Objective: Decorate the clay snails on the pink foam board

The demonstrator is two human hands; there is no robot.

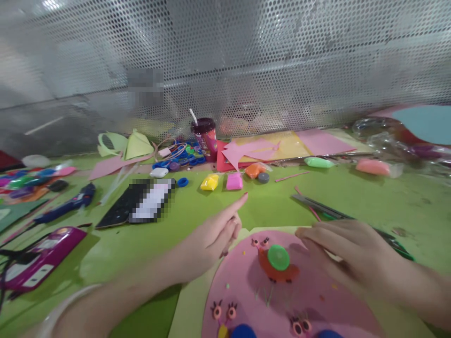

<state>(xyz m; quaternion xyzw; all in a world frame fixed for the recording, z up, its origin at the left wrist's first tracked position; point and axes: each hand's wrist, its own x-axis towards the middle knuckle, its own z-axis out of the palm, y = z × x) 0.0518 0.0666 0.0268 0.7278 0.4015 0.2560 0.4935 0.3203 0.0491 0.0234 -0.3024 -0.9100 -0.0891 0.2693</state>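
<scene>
My left hand (221,232) is over the left edge of the pink disc (243,286), its index finger stretched toward the pink clay packet (234,181) without touching it. Its other fingers are curled, and I see nothing held. My right hand (347,253) hovers over or rests on the disc's right side, fingers extended and partly bent; its underside is hidden. Between the hands lies an orange clay snail (276,268) with a green cap (278,257) as its shell and pink eyes. More eyed figures with blue caps (243,331) show at the bottom edge. Pale yellow card lies under the disc.
Scissors (322,206) lie beyond my right hand. Yellow (210,182) and orange clay packets (256,170) stand near the pink one. On the left are a phone (123,202), a blue glue gun (68,205) and a purple power strip (45,258). A lidded cup (205,138) stands behind.
</scene>
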